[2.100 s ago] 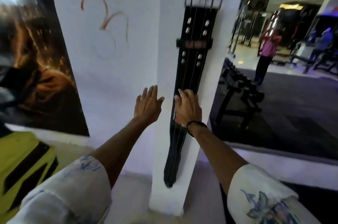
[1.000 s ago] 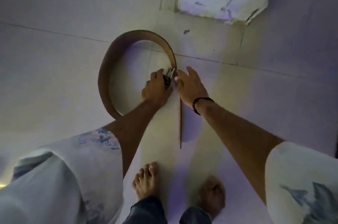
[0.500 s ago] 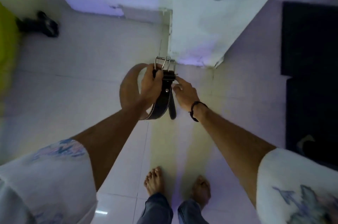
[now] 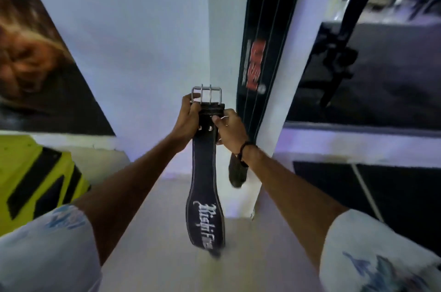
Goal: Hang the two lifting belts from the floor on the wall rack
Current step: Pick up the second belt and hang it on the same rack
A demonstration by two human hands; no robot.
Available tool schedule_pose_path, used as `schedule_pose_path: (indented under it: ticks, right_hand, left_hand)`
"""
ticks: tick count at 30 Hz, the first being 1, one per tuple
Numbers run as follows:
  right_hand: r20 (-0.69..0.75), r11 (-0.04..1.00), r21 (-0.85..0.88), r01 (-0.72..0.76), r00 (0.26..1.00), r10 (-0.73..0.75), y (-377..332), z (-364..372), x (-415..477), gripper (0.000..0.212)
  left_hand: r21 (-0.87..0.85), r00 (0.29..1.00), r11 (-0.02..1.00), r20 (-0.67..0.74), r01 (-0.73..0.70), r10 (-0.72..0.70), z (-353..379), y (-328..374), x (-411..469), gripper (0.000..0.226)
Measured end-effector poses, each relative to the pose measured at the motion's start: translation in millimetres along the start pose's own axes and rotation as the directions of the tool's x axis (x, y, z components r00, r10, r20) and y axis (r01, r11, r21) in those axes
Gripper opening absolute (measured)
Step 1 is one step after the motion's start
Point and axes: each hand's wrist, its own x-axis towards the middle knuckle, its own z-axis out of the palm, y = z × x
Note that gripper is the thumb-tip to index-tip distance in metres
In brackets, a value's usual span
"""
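Observation:
A dark lifting belt [image 4: 205, 196] with white lettering hangs straight down from both my hands in front of the white pillar [image 4: 222, 29]. Its steel double-prong buckle [image 4: 207, 94] points up. My left hand [image 4: 188, 117] grips the buckle end from the left. My right hand [image 4: 230, 128] pinches the same end from the right. A second black belt [image 4: 265, 41] with a red label hangs flat on the pillar face, just right of my hands. The rack that holds it is out of view above.
A dark poster [image 4: 35, 53] covers the wall at left. A yellow and black object [image 4: 31, 177] stands at lower left. At right a mirror [image 4: 381, 65] reflects the gym, with dark floor mats [image 4: 393, 191] below it.
I picked the belt off the floor by its buckle end and lifted it. My view has swung up from the floor to the pillar, and the belt now hangs at full length.

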Motion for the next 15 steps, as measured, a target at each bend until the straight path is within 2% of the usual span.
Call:
schedule_pose_path:
  ticks: [4, 8, 12, 15]
  right_hand:
    - [-0.128, 0.984, -0.065, 0.167, 0.976, -0.175, -134.8, -58.5, -10.3, 0.030]
    - [-0.210, 0.950, -0.134, 0.283, 0.929, -0.306, -233.0, -104.2, -31.7, 0.037]
    - [-0.272, 0.929, -0.145, 0.340, 0.889, -0.368, -292.2, -143.3, -59.6, 0.031]
    - [-0.277, 0.914, -0.133, 0.383, 0.871, -0.406, -320.9, -162.5, -73.9, 0.030]
  left_hand:
    - [-0.075, 0.987, 0.985, 0.032, -0.156, 0.159, -13.2, 138.9, -3.8, 0.040]
    - [-0.117, 0.950, 0.951, 0.099, -0.285, 0.297, -26.5, 245.0, -20.8, 0.040]
    - [-0.121, 0.937, 0.954, 0.190, -0.274, 0.293, -26.4, 322.7, -37.1, 0.038]
    - [-0.161, 0.931, 0.946, 0.193, -0.280, 0.308, -22.2, 360.8, -44.8, 0.023]
